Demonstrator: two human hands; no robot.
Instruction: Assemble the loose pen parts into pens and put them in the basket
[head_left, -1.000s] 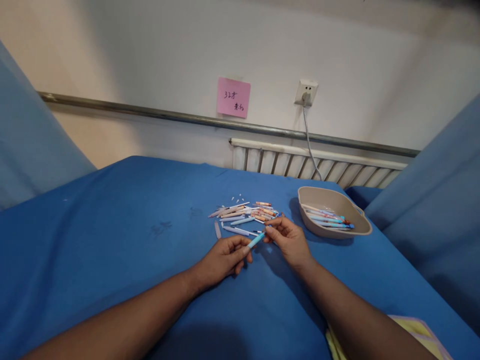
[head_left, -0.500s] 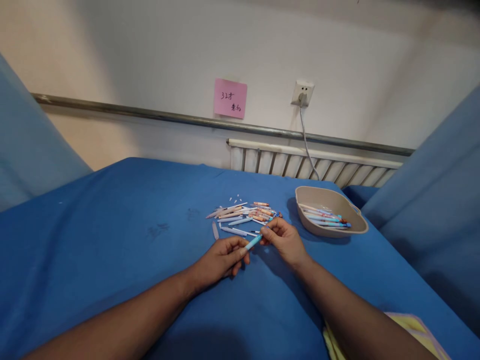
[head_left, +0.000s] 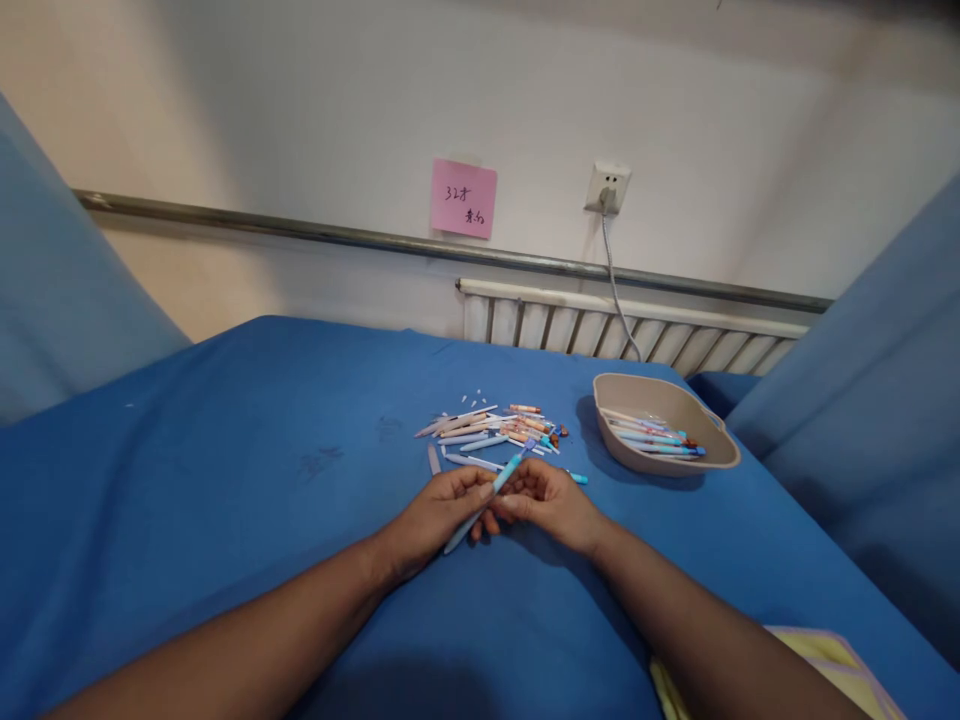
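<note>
Between my two hands slants a light blue pen (head_left: 504, 478), its purple top pointing up and away and its pale lower end toward me. My left hand (head_left: 442, 515) pinches it at the middle with thumb and fingers. My right hand (head_left: 555, 505) is closed against the same pen from the right, fingers curled; their tips are partly hidden. Just beyond lies a pile of pen parts (head_left: 472, 425): pale barrels, thin white refills and orange-brown pieces. A turquoise piece (head_left: 578, 478) lies beyond my right hand.
A beige basket (head_left: 720, 455) holding several pens stands right of the pile on the blue cloth (head_left: 225, 480). Tiny white tips (head_left: 472, 402) lie behind the pile. A yellow cloth (head_left: 817, 650) is under my right forearm. Behind are a radiator (head_left: 540, 320) and a plugged-in cord (head_left: 613, 275).
My right hand has moved left and slightly down, close to my left. The pen now shows its full length, tilted more steeply, with its purple top visible.
</note>
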